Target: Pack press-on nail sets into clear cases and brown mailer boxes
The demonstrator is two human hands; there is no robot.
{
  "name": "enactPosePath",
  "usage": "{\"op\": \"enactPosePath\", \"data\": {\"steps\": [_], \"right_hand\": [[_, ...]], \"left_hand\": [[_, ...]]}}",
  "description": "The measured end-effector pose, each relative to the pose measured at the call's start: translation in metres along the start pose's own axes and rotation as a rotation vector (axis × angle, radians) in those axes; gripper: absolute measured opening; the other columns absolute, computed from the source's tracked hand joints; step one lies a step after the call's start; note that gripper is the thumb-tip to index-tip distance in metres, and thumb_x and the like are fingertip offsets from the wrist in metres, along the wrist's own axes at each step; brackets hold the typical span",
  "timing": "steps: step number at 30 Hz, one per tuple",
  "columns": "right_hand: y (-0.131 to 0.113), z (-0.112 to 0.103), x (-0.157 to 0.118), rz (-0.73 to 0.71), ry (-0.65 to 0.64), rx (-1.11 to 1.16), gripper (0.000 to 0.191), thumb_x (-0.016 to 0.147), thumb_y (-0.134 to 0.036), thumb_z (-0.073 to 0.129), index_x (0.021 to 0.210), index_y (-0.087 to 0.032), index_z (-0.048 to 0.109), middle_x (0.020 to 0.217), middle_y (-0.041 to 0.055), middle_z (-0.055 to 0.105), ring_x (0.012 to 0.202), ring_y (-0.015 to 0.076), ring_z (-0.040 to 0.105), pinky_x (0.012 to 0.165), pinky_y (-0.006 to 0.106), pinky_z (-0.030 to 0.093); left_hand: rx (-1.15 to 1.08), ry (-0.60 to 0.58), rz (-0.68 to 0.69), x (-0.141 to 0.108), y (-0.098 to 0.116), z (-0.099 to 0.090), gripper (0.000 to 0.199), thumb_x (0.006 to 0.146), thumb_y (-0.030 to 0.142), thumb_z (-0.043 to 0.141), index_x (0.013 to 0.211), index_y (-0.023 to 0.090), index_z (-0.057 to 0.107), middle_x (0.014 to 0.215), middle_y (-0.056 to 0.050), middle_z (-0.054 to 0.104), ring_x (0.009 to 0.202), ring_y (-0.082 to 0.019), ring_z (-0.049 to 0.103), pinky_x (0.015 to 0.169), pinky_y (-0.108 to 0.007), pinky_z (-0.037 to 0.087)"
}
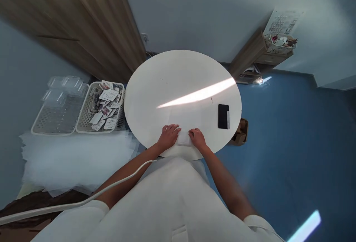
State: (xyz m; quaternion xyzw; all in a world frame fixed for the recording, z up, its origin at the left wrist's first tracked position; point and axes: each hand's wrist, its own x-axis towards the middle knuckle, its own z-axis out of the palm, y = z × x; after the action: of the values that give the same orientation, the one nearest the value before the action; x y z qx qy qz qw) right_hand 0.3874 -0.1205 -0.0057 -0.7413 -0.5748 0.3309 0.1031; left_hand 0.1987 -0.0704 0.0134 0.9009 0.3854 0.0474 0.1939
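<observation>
A thin, whitish see-through sheet lies on the white oval table near its front edge, hard to tell from the tabletop. My left hand rests on the sheet's left side, palm down with fingers stretched and slightly apart. At the right side, my right hand has its fingers curled in, thumb and fingertips pinched at the sheet's edge. A black phone with a pale strip down one side lies on the table to the right of my hands.
Left of the table, a white basket holds many printed cards and small packs; another basket holds clear plastic boxes. A stack of translucent sheets lies in front of them. A cardboard box stands on the floor at right. A white cable crosses my left arm.
</observation>
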Motion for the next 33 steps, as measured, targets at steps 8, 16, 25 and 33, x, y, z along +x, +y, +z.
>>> {"op": "enactPosePath", "data": {"steps": [8, 16, 25, 33], "right_hand": [[-0.016, -0.002, -0.021, -0.143, 0.246, -0.324, 0.03, 0.084, -0.02, 0.044, 0.114, -0.023, 0.049, 0.134, 0.0117, 0.036, 0.126, 0.0278, 0.027, 0.098, 0.048, 0.021], [-0.006, 0.01, -0.035, -0.395, 0.013, -0.334, 0.046, 0.066, -0.026, 0.068, 0.107, -0.021, 0.049, 0.132, 0.0131, 0.041, 0.122, 0.0263, 0.035, 0.095, 0.045, 0.028], [-0.016, -0.002, -0.033, -0.316, -0.048, -0.172, 0.038, 0.063, -0.022, 0.064, 0.099, -0.018, 0.05, 0.109, 0.0091, 0.055, 0.101, 0.0208, 0.051, 0.082, 0.033, 0.041], [-0.021, 0.002, -0.064, -0.272, -0.233, -0.056, 0.03, 0.068, -0.031, 0.062, 0.095, -0.02, 0.053, 0.092, 0.0035, 0.063, 0.082, 0.0174, 0.058, 0.067, 0.026, 0.043]], "left_hand": [[0.009, -0.177, 0.184, -0.005, 0.004, 0.008, 0.057, 0.07, 0.037, 0.059, 0.122, 0.021, 0.043, 0.132, -0.013, 0.041, 0.123, -0.03, 0.032, 0.098, -0.049, 0.016], [-0.008, -0.174, 0.176, 0.001, 0.005, 0.007, 0.054, 0.065, 0.031, 0.062, 0.116, 0.021, 0.046, 0.127, -0.011, 0.047, 0.118, -0.029, 0.038, 0.097, -0.048, 0.018], [-0.052, -0.247, 0.177, 0.01, 0.007, -0.006, 0.048, 0.056, 0.033, 0.063, 0.101, 0.02, 0.054, 0.101, -0.009, 0.059, 0.095, -0.028, 0.053, 0.085, -0.037, 0.034], [-0.181, -0.366, 0.152, -0.023, 0.004, 0.001, 0.042, 0.06, 0.038, 0.059, 0.099, 0.022, 0.06, 0.097, -0.004, 0.064, 0.09, -0.023, 0.057, 0.077, -0.03, 0.041]]}}
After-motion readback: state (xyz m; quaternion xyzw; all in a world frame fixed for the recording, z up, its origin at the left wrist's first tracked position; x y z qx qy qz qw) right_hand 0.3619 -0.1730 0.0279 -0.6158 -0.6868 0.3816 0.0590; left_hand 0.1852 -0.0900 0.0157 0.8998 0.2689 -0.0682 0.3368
